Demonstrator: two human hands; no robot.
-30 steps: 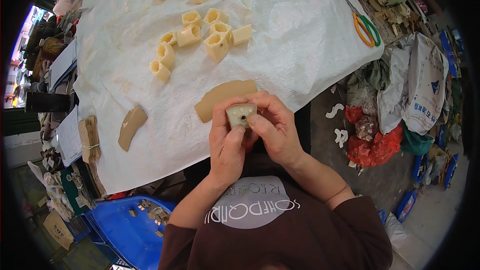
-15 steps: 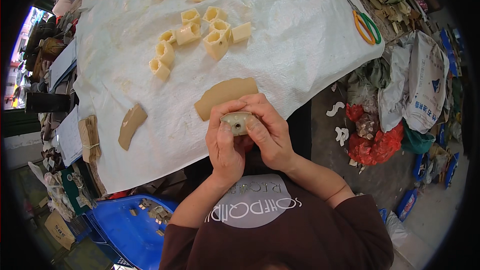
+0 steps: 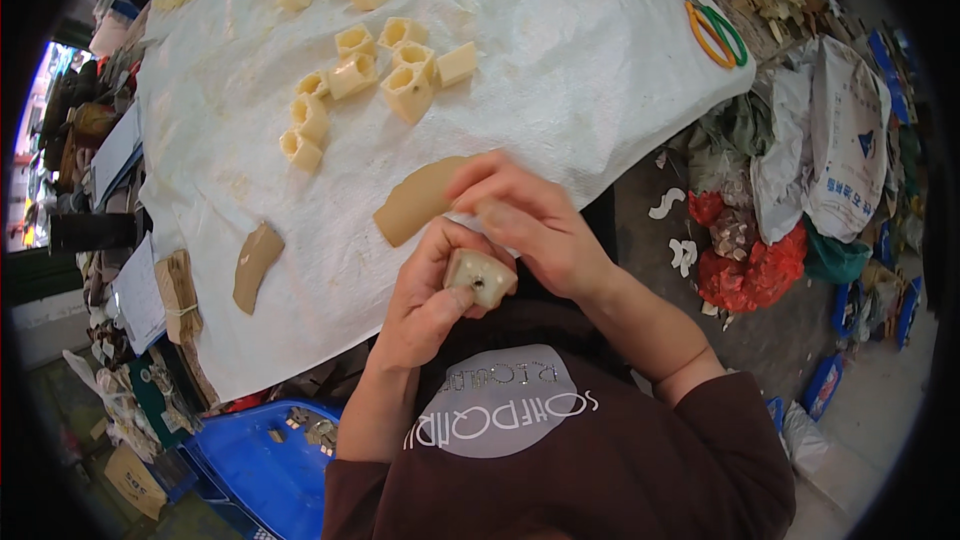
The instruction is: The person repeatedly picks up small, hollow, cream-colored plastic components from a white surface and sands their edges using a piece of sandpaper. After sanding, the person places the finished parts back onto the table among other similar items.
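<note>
My left hand (image 3: 425, 290) is closed around a cream-coloured hollow block (image 3: 485, 278) with a small dark hole in its facing side, the thumb pressed near the hole. My right hand (image 3: 535, 225) is just above and to the right of it, fingers bent and slightly blurred. Whether those fingers pinch anything is unclear. Just beyond the hands lies a flat brown piece (image 3: 412, 205) with a curved edge, partly covered by my right fingers. Several pale yellow hollow blocks (image 3: 408, 92) stand clustered farther off on the white sheet (image 3: 570, 70).
Scissors (image 3: 715, 32) with orange and green handles lie at the far right of the sheet. A smaller brown piece (image 3: 257, 265) and a tied brown bundle (image 3: 178, 295) are at left. Below stands a blue tub (image 3: 250, 460); red bags (image 3: 755, 275) lie at right.
My right hand has come off the block and moved up and right. My left hand alone keeps the block, now lower and tilted. The whole view has shifted slightly.
</note>
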